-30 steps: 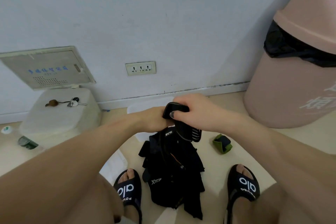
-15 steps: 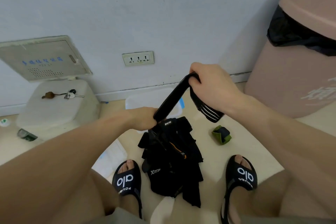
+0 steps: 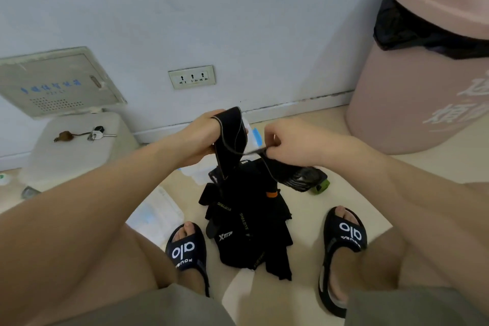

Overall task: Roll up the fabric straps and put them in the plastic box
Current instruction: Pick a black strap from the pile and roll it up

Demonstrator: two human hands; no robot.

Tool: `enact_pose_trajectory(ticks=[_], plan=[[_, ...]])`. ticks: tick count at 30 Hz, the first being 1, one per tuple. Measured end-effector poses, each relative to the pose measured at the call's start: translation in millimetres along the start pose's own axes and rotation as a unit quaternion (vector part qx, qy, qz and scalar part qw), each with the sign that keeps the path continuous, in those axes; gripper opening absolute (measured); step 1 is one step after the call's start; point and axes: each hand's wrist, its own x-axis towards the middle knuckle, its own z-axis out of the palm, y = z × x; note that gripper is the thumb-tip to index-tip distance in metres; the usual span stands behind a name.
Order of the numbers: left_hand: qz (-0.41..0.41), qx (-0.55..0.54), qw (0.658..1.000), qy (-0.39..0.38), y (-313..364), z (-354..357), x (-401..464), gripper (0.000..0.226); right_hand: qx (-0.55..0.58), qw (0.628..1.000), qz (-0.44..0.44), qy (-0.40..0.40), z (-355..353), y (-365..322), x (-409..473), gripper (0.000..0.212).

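Observation:
A black fabric strap point(image 3: 229, 137) is draped over my left hand point(image 3: 201, 137), which grips its upper end. My right hand point(image 3: 284, 140) pinches the same strap lower down, and its striped tail point(image 3: 297, 176) hangs to the right. Under both hands lies a pile of black straps point(image 3: 248, 222) on the floor between my feet. The clear plastic box point(image 3: 197, 172) with a blue clip point(image 3: 256, 136) sits on the floor just behind the pile, mostly hidden by my hands. A rolled green strap point(image 3: 320, 186) lies to the pile's right.
A large pink bin point(image 3: 423, 82) with a black liner stands at the right. A white box point(image 3: 74, 145) with keys point(image 3: 98, 133) on it sits at the left by the wall. A clear lid point(image 3: 156, 214) lies by my left sandal point(image 3: 186, 249).
My right hand has come down from its raised position and now pinches the strap beside my left hand; the strap is now looped over my left hand instead of stretched between the two.

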Motion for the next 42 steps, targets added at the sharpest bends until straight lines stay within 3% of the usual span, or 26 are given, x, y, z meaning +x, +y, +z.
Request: enact_pose_trajectory(ticks=[3, 7, 11, 15, 18, 20, 23, 26, 28, 30, 33, 35, 38, 40, 42], plan=[[0.001, -0.056, 0.998, 0.016, 7.5, 5.5, -1.2, 0.016, -0.010, 0.997, 0.026, -0.078, 6.6, -3.4, -3.7, 0.028], [0.026, -0.022, 0.999, 0.010, 14.8, 10.7, -1.3, 0.035, 0.041, 0.997, 0.038, -0.057, 18.0, -4.0, -11.3, 0.026], [0.045, 0.026, 0.999, -0.011, 14.7, 11.6, -4.6, 0.023, 0.140, 0.990, 0.004, -0.006, 14.0, -4.6, -24.4, 0.074], [0.081, 0.088, 0.993, -0.021, 14.6, 11.7, -11.2, 0.028, 0.324, 0.945, -0.006, 0.046, 26.3, 3.1, -29.3, 0.092], [0.072, 0.083, 0.992, -0.061, 10.0, 18.3, -11.0, 0.025, 0.455, 0.890, 0.015, 0.026, 53.8, 21.6, -26.8, 0.097], [0.055, 0.082, 0.992, -0.082, 6.2, 23.3, -7.6, 0.027, 0.516, 0.856, 0.020, -0.011, 66.5, 28.1, -22.5, 0.095], [0.020, 0.102, 0.990, -0.098, -2.6, 28.3, 1.9, 0.028, 0.512, 0.859, 0.007, -0.020, 68.5, 28.5, -10.1, 0.086], [0.000, 0.116, 0.989, -0.091, -9.2, 32.9, 9.3, 0.022, 0.479, 0.878, 0.024, 0.005, 58.8, 31.5, 5.7, 0.056], [-0.005, 0.148, 0.987, -0.070, -13.3, 35.3, 14.9, 0.014, 0.467, 0.883, 0.048, -0.026, 55.6, 36.8, 15.1, 0.042], [-0.025, 0.170, 0.982, -0.074, -19.0, 35.5, 19.8, 0.012, 0.493, 0.864, 0.077, -0.064, 56.0, 39.6, 22.4, 0.035], [-0.079, 0.110, 0.981, -0.136, -31.5, 30.3, 25.7, 0.020, 0.527, 0.842, 0.107, -0.051, 54.2, 42.0, 28.4, 0.025], [-0.113, 0.068, 0.972, -0.194, -39.7, 22.9, 26.4, 0.039, 0.572, 0.811, 0.119, -0.023, 54.0, 44.2, 29.7, 0.023], [-0.120, 0.170, 0.939, -0.274, -54.6, 11.2, 26.3, 0.075, 0.662, 0.737, 0.138, -0.004, 55.0, 48.4, 30.6, 0.022], [-0.096, 0.249, 0.916, -0.300, -64.4, 10.2, 23.3, 0.074, 0.709, 0.692, 0.134, -0.024, 56.0, 48.1, 30.4, 0.031], [-0.057, 0.279, 0.917, -0.278, -69.2, 14.6, 19.8, 0.064, 0.731, 0.669, 0.125, -0.037, 56.8, 46.2, 29.9, 0.040]])
